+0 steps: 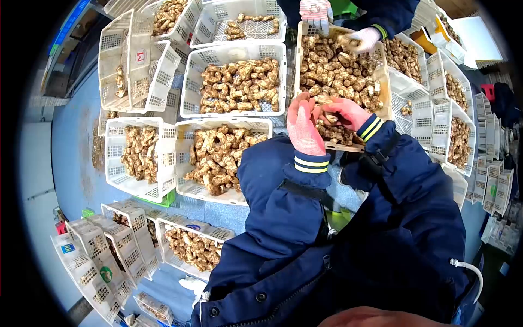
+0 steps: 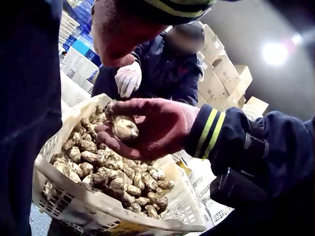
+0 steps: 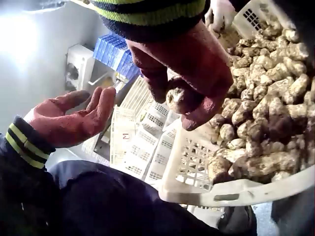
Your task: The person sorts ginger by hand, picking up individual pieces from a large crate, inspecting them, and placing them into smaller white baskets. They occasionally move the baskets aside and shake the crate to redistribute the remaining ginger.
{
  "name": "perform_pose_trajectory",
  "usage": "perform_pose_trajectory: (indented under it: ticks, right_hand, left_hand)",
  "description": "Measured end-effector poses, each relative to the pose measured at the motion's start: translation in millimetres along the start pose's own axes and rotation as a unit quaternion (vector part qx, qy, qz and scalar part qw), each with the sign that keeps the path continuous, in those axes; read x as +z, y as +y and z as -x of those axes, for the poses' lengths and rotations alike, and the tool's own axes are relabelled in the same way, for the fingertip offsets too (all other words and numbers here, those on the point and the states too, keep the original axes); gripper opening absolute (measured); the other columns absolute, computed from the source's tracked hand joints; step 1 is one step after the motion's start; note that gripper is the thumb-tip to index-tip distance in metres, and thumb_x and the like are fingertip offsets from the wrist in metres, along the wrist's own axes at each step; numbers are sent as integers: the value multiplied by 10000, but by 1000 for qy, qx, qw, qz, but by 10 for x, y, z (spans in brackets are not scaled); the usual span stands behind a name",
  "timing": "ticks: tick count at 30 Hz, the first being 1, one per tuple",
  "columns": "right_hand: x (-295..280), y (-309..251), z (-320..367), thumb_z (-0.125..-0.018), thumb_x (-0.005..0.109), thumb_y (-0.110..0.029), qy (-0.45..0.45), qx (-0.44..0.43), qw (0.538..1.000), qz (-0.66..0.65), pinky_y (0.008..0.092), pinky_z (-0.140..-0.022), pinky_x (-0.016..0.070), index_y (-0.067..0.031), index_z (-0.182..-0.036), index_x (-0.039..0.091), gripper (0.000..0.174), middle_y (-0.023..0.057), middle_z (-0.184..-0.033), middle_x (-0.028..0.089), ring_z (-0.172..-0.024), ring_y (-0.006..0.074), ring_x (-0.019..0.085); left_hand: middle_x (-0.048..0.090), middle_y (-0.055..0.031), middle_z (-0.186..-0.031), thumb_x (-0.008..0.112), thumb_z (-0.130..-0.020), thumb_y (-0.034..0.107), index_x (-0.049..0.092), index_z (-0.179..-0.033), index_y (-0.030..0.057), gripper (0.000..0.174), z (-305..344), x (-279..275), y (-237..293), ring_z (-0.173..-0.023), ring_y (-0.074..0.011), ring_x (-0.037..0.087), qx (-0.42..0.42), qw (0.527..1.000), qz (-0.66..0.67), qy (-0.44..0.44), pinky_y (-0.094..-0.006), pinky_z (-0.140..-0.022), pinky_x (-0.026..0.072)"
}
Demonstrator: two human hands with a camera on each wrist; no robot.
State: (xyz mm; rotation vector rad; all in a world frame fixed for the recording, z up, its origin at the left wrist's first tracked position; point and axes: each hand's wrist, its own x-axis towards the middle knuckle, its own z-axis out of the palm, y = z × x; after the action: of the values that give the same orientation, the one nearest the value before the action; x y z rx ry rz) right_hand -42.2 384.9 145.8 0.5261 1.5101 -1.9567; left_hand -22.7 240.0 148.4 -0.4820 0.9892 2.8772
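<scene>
My pink-gloved right hand grips a stubby brown-and-white mushroom over a large basket of mushrooms. In the right wrist view, the held mushroom shows between the thumb and fingers. Beside it, my left hand, gloved in the same pink, is held up with nothing in it. The right wrist view shows that left hand with fingers relaxed and slightly bent. Below both hands, soil-marked mushrooms fill the basket.
Across the basket, another person's white-gloved hands reach in at its far side. White crates of mushrooms stand to the left, with more crates to the right. Further stacked crates sit on the blue floor at lower left.
</scene>
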Motion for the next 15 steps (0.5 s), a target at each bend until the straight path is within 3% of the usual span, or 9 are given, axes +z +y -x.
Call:
perform_pose_trajectory:
  ticks: [3,4,6,8,9,12,13,15]
  right_hand:
    - [445,-156,15,-865,522,-198,-12,-106,989,-103,183,-629,437,-37,-1229,380,422,26,-966,561,-763,82,550]
    - [330,-124,-90,-865,512,-196,-13,-115,992,-53,210,-694,446,-32,-1284,325,488,58,-1053,557,-864,100,542]
    - [260,-154,-197,-850,504,-158,-13,-180,983,-10,232,-717,440,-28,-1294,312,501,82,-1098,550,-914,116,529]
    - [-78,-172,-332,-815,494,-152,4,-204,972,116,233,-720,433,-24,-1225,420,436,75,-1066,566,-885,107,534]
    - [-297,-205,-322,-813,493,-194,60,-176,949,255,249,-735,434,-32,-1189,458,410,90,-1062,571,-893,129,544]
    - [-962,-31,-391,-798,489,-314,207,-140,794,554,321,-786,428,-60,-1110,531,404,143,-1052,572,-932,241,557]
    - [-1023,-1,-324,-788,490,-369,234,-94,769,588,360,-830,412,-72,-1109,531,440,161,-1076,557,-982,316,525]
    - [-1156,102,-318,-785,497,-368,214,-31,747,628,354,-864,404,-83,-1132,514,450,160,-1096,553,-1005,299,526]
  left_hand:
    - [499,-116,-1086,474,-889,192,452,-1137,-16,324,-2,9,41,-964,-214,519,12,999,43,12,-291,-790,457]
    - [506,-116,-1060,473,-886,185,453,-1124,-24,317,14,47,83,-918,-189,535,36,998,53,13,-272,-756,472]
    - [509,-115,-1051,472,-883,176,453,-1115,-24,307,34,94,169,-905,-180,544,53,996,56,41,-278,-768,473]
    - [502,-113,-1080,465,-885,183,439,-1139,0,314,5,50,144,-937,-191,543,74,995,49,39,-291,-786,471]
    - [494,-115,-1099,463,-887,191,434,-1151,5,324,12,29,121,-955,-196,534,76,996,46,31,-295,-798,465]
    - [456,-118,-1175,456,-895,220,420,-1185,14,357,37,15,148,-1035,-213,490,69,997,28,24,-312,-857,432]
    - [461,-121,-1169,452,-897,216,420,-1183,12,353,35,6,137,-1032,-214,495,66,997,27,18,-311,-853,440]
    - [465,-124,-1162,449,-899,212,420,-1182,10,348,22,0,111,-1028,-215,500,60,998,23,11,-309,-848,447]
